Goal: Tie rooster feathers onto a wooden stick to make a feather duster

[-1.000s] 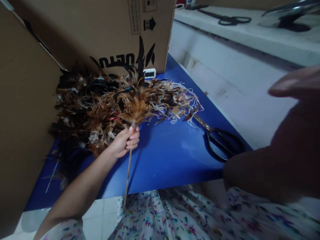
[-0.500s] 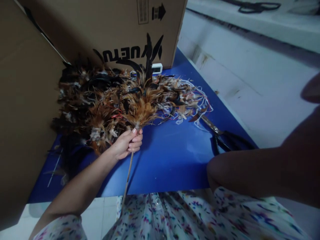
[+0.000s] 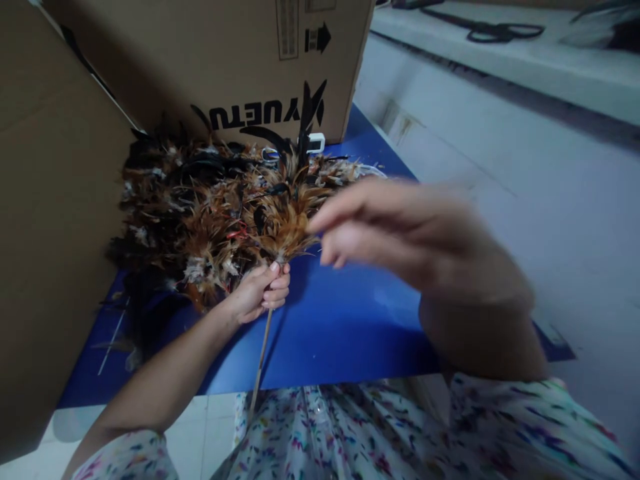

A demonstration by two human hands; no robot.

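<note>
My left hand (image 3: pixel 263 292) is wrapped round the thin stick (image 3: pixel 263 347) of a feather duster, just under its brown and black feathers (image 3: pixel 285 223). The stick slants down past the table's front edge toward my patterned clothing. My right hand (image 3: pixel 385 230), smeared by motion, hovers over the table to the right of the duster's feathers. Its fingers point left toward them, and whether anything is between them I cannot make out. Behind the duster lies a large heap of brown and black feathers (image 3: pixel 175 173), with bits of red among them.
Cardboard boxes (image 3: pixel 220 60) stand at the back and left of the blue table (image 3: pixel 345 340). A small white device with a dark display (image 3: pixel 317 142) sits by the back box. Scissors (image 3: pixel 500 31) lie on the white ledge at upper right. The right arm hides the table's right side.
My right hand has swung in from the right edge to beside the duster, now covering the dark-handled scissors on the table. My left hand keeps its hold on the stick.
</note>
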